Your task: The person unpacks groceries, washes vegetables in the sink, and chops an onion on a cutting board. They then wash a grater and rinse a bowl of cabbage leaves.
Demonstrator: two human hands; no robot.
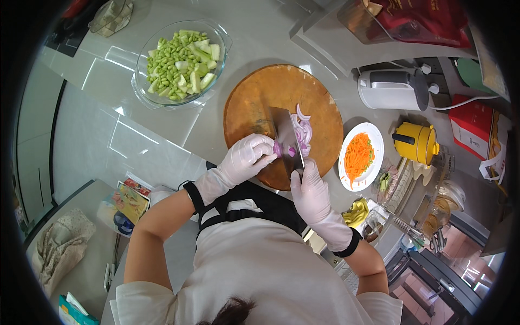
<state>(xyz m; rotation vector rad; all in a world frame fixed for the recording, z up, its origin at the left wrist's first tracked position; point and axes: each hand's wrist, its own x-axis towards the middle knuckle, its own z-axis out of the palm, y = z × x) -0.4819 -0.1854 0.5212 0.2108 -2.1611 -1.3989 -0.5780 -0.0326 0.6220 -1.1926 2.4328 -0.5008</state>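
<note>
A round wooden chopping board (252,97) lies before me on the counter. My right hand (310,193), in a white disposable glove, is closed around the handle of a cleaver (284,126). The cleaver's broad blade stands at the cut end of a red onion piece (277,149). My left hand (248,156), gloved too, holds that piece with bent fingers just left of the blade. Sliced red onion (302,130) lies in a loose heap to the blade's right. The blade hides part of the onion and board.
A glass dish (140,77) of green beans and cut pale-green vegetable stands at the upper left. Right of the board sits a white plate (378,140) with shredded carrot (358,156). Beyond are an electric kettle (390,89), a yellow pot (414,142) and a yellow cloth (356,213).
</note>
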